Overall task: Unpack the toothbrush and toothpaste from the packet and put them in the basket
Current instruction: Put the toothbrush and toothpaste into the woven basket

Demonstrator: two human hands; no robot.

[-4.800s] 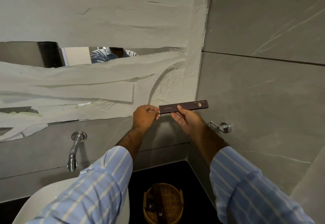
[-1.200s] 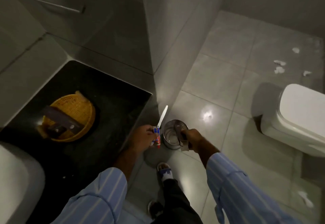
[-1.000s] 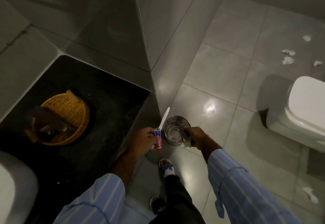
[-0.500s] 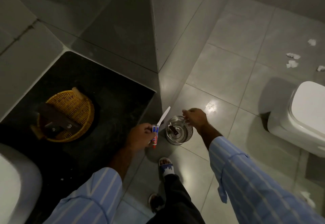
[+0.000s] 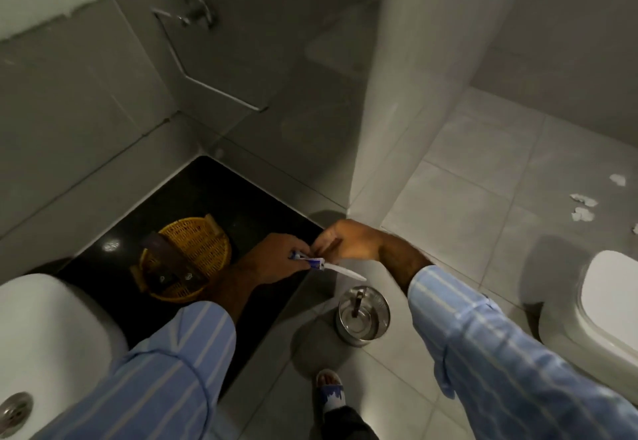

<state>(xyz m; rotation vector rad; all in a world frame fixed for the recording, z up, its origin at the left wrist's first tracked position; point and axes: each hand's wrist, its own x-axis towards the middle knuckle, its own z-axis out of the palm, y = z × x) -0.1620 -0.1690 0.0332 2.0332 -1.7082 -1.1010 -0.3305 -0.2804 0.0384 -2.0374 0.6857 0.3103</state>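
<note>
My left hand (image 5: 272,260) holds a white toothbrush (image 5: 345,271) and a small toothpaste tube (image 5: 315,262) together above the black counter's right edge. My right hand (image 5: 348,241) meets it from the right, its fingertips pinching at the items. Whether it grips them is unclear. The yellow wicker basket (image 5: 203,242) stands on the counter to the left, with dark purple packets (image 5: 165,263) lying across it. The emptied dark packet (image 5: 359,296) stands in the steel bin on the floor.
A steel bin (image 5: 364,315) stands on the floor tiles below my hands. A white basin (image 5: 48,336) is at lower left and a white toilet (image 5: 600,301) at right. Paper scraps (image 5: 583,206) lie on the floor. A towel rail (image 5: 193,59) is on the wall.
My right hand dropped the empty packet into the steel bin and rose to meet my left hand. Both hands moved up over the counter edge, toward the basket.
</note>
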